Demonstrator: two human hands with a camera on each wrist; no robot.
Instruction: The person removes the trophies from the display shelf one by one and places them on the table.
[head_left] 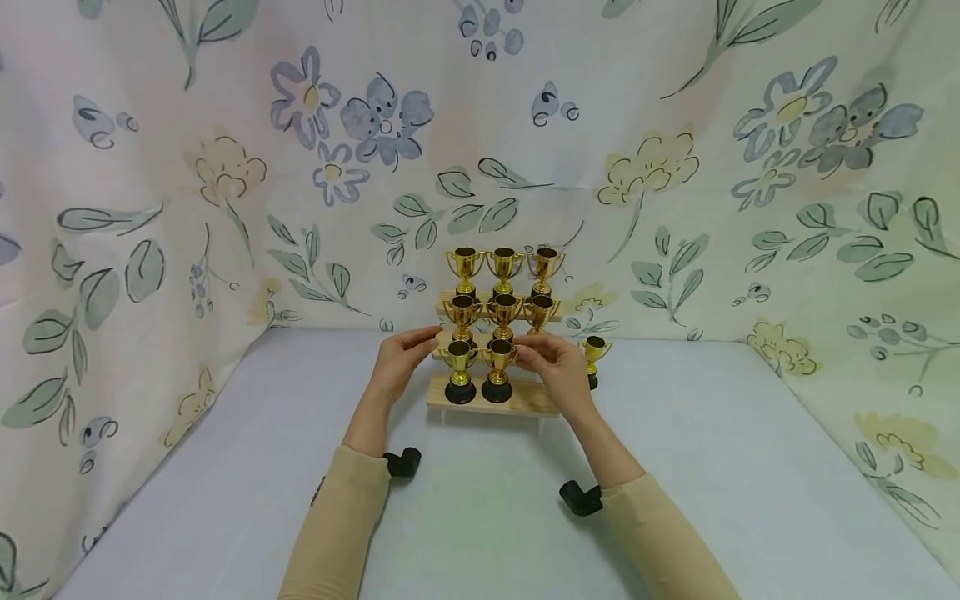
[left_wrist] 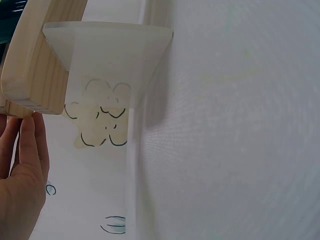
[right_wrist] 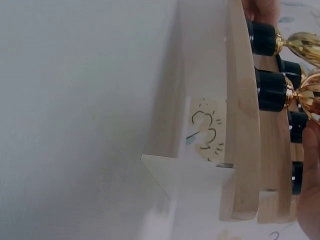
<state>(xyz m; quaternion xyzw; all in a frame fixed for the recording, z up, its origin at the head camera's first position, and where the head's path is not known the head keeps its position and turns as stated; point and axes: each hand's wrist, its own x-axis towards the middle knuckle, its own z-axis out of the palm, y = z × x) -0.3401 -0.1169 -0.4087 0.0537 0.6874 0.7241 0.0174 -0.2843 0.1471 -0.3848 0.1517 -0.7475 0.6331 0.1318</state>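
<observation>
A three-tier wooden stand [head_left: 534, 401] holds small gold trophy cups with black bases. Two stand on the front tier: a yellow-gold trophy [head_left: 460, 390] at left and a rosier trophy [head_left: 497, 390] near the middle. My right hand [head_left: 561, 372] pinches the rosier trophy by its right side, with its base on the tier. The left hand [head_left: 397, 365] touches the left end of the middle tier with extended fingers; in the left wrist view its fingertips [left_wrist: 29, 125] meet the wood from below. My right hand partly covers the middle tier's right trophy [head_left: 538, 310].
One more gold trophy [head_left: 595, 350] stands on the white table [head_left: 480, 517] to the right of the stand, behind my right hand. Clear supports [left_wrist: 110, 50] hold up the tiers. A floral cloth [head_left: 675, 125] hangs behind and along the sides.
</observation>
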